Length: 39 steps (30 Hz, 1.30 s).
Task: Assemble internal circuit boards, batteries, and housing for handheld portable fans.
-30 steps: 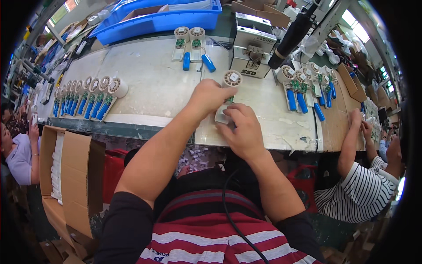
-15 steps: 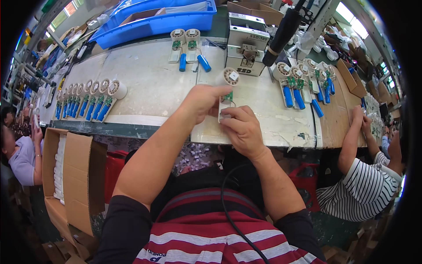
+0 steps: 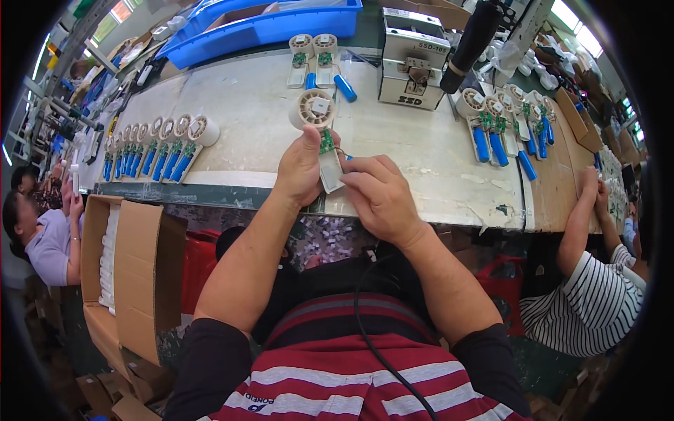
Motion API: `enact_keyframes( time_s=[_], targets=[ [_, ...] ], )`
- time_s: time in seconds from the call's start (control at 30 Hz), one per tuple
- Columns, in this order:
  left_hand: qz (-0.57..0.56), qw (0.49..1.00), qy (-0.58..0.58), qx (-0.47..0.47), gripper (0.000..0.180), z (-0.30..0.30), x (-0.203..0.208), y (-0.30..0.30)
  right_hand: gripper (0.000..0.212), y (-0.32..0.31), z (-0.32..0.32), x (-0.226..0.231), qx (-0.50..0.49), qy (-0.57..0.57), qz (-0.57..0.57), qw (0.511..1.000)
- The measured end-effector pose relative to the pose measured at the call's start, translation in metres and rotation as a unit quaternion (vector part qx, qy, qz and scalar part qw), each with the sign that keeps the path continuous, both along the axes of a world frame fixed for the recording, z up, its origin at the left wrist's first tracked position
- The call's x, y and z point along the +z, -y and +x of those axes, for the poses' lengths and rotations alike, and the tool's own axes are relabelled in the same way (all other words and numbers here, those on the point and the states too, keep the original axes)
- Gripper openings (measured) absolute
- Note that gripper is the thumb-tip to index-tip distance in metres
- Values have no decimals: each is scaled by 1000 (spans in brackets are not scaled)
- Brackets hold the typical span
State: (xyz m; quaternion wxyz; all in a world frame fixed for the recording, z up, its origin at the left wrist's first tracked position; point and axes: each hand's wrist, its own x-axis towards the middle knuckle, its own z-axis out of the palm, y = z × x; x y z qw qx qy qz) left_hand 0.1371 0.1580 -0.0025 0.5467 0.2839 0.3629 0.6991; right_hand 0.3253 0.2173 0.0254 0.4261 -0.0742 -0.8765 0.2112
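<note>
My left hand [image 3: 300, 168] is closed round a white plastic housing [image 3: 331, 175] with a round slotted head [image 3: 315, 110] at its far end, a pale square on that head. A green circuit board [image 3: 326, 142] sits at the neck, above the bare handle shell. My right hand [image 3: 382, 193] is closed beside the handle, thumb and fingers pinched. A bit of a blue cylindrical battery [image 3: 349, 158] shows at its fingertips, the rest hidden; thin wires run toward it from the board. Farther back, two similar housings [image 3: 298, 75] lie with blue batteries [image 3: 345, 88] beside them.
A row of similar housings [image 3: 166, 151] lies at left, another group [image 3: 495, 126] at right. Behind stand a silver box-shaped machine [image 3: 412, 59], a dark cylindrical tool [image 3: 467, 52] and a blue tray [image 3: 267, 31]. An open carton [image 3: 137, 274] is lower left. Co-workers sit either side.
The housing has come nearer, tilted and moved left in my left hand, whose thumb now points up. My right hand has drawn slightly away from the handle. The whole view has shifted somewhat.
</note>
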Motion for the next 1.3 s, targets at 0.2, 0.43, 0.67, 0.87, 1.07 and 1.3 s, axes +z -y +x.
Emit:
enact_keyframes(
  time_s=[0.2,0.43,0.67,0.87,1.07,1.3],
  targets=[
    [15,996,-31,83,73,8,-3,3,12,22,-22,-1,-6,8,-72,997],
    [17,993,-49,106,71,11,-3,8,9,28,-29,-5,-19,1,-89,996],
    [-2,992,-23,123,72,15,4,7,8,35,-27,-9,-34,-6,-104,994],
    [22,992,-54,113,72,12,3,7,5,13,-40,4,-93,17,5,996],
    [3,987,-66,148,72,12,3,5,11,5,-46,1,-52,61,74,994],
    [4,995,48,83,74,-11,-1,2,18,32,-7,5,66,92,58,992]
  ],
)
